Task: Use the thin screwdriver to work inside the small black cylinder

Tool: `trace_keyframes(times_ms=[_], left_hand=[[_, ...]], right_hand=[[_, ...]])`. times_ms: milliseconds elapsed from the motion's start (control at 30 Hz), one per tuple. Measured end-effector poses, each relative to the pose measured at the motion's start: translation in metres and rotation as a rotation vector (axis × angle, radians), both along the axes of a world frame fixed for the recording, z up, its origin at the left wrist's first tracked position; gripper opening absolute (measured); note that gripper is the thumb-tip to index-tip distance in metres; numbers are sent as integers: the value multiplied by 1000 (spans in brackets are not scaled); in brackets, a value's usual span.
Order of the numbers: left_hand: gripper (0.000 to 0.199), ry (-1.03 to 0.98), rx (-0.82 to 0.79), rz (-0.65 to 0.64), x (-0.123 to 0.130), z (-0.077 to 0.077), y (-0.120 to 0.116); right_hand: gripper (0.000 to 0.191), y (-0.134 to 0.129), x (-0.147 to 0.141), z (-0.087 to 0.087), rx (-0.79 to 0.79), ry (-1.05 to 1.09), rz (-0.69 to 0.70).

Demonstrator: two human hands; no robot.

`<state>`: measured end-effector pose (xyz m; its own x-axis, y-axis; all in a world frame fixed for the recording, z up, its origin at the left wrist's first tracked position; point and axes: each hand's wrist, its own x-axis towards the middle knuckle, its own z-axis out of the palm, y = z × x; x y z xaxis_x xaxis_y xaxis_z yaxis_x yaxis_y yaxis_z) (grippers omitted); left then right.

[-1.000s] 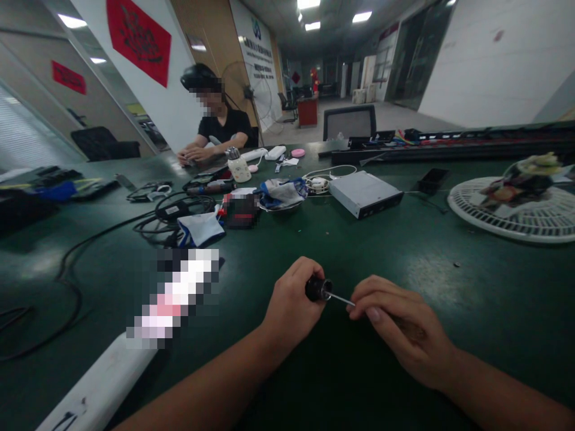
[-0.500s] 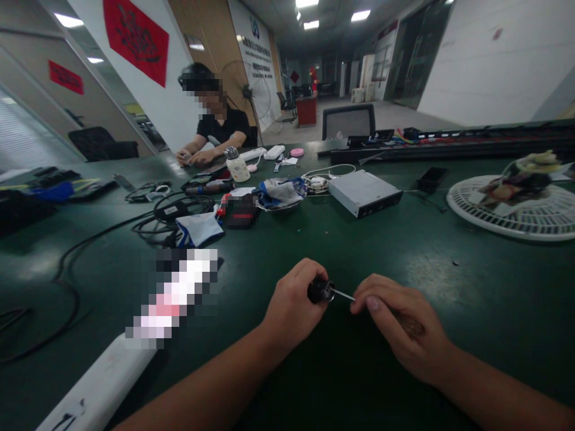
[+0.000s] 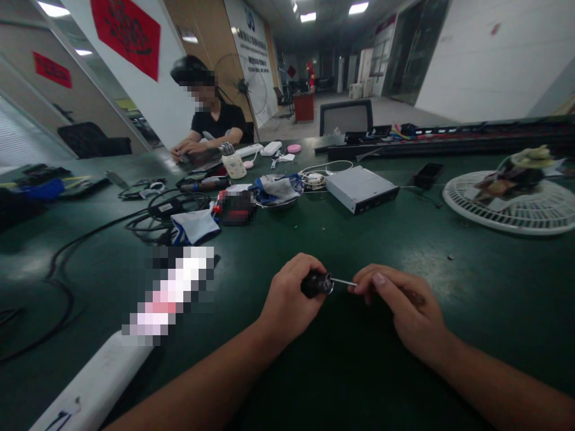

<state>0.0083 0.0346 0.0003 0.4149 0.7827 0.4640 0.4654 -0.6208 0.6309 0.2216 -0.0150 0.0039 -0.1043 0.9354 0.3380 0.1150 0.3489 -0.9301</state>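
My left hand (image 3: 291, 293) is wrapped round a small black cylinder (image 3: 318, 284) with a shiny rim at its open end, which faces right. My right hand (image 3: 404, 305) holds a screwdriver (image 3: 345, 281) by its handle, mostly hidden in the palm. The thin metal shaft points left and its tip meets the rim end of the cylinder; how deep it goes I cannot tell. Both hands are just above the dark green table (image 3: 341, 383).
A long white object (image 3: 94, 383) with a blurred-out end lies left of my arm. Further off are a cloth (image 3: 195, 224), cables, a bowl with a blue-white cloth (image 3: 278, 188), a grey disc drive (image 3: 362, 188) and a white fan grille (image 3: 507, 209). A person (image 3: 215, 120) sits across the table.
My right fingers have shifted on the screwdriver, with the thumb now higher. The cylinder's end has turned a little more toward me. The whole view has moved slightly.
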Motion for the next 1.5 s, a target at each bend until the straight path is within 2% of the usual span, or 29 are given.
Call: trace_keyframes(times_ms=[133,267,433,567,767,933,1100,1200,1267,1333,1433,1500], left_hand=[[33,-21,23,-16,-1,1,-1],[27,-38,-9,24,-1,0,0],[25,-13,-33,2,0,1,1],[27,-7,12,-27,1,2,0],[29,70,-12,-28,0,2,0],[30,92,-35,-3,0,1,0],[31,122,-14,24,0,2,-1],[36,133,17,92,-1,2,-1],[38,141,21,151,-1,1,0],[37,143,6,202,-2,0,1],[34,131,-43,255,-1,-3,3],[32,116,-78,266,0,-4,4]], right_hand=[[35,0,0,0,57,52,7],[38,-3,2,2,149,113,18],[33,-3,1,2,216,-19,68],[27,-4,1,2,243,-138,35],[25,-6,2,3,277,-144,157],[26,-3,-1,3,202,-185,21],[33,-4,1,0,188,-169,79],[38,-6,4,-4,207,-59,-40],[33,-6,5,-7,193,-20,-103],[23,-5,3,-6,182,-110,-89],[9,-4,-3,-1,197,-402,29],[13,-3,-7,3,195,-541,149]])
